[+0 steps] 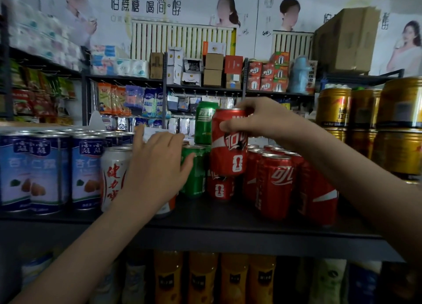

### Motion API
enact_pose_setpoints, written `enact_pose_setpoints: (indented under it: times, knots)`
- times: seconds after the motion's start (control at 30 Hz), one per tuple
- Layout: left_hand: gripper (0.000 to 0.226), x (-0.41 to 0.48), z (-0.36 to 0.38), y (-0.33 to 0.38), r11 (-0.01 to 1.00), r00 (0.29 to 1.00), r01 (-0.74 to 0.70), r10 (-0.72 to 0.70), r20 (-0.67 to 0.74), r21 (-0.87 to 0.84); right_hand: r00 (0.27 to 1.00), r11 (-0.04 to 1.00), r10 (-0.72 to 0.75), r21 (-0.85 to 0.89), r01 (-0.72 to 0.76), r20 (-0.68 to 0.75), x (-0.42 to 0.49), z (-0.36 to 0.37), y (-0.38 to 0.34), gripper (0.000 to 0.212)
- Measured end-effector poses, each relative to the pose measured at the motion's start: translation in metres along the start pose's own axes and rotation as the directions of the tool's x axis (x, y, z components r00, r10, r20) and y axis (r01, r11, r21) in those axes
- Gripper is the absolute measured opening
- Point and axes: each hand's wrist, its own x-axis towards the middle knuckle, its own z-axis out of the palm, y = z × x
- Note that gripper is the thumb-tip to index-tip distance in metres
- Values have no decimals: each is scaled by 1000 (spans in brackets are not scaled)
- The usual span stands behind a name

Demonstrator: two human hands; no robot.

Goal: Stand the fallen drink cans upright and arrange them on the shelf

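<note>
My right hand (258,118) grips the top of a red cola can (229,150) and holds it upright above another red can (220,187) on the dark shelf (228,226). My left hand (159,164) reaches forward with fingers spread; its fingertips touch a green can (196,173) standing on the shelf. A second green can (204,123) stands stacked behind, higher up. A white can with red script (113,176) stands just left of my left hand, partly hidden by it.
Blue-labelled cans (48,171) fill the shelf's left side. Several red cola cans (277,185) stand at the right, with gold cans (365,125) stacked beyond them. Yellow bottles (201,278) line the lower shelf. Racks of snacks and boxes stand behind.
</note>
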Motion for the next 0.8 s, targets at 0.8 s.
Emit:
enact_pose_setpoints:
  times: [0.8]
  knots:
    - [49,12,-13,-5,976,948,-196,214,235,-98,941,779,148,-622,79,304,-4,2,24,68]
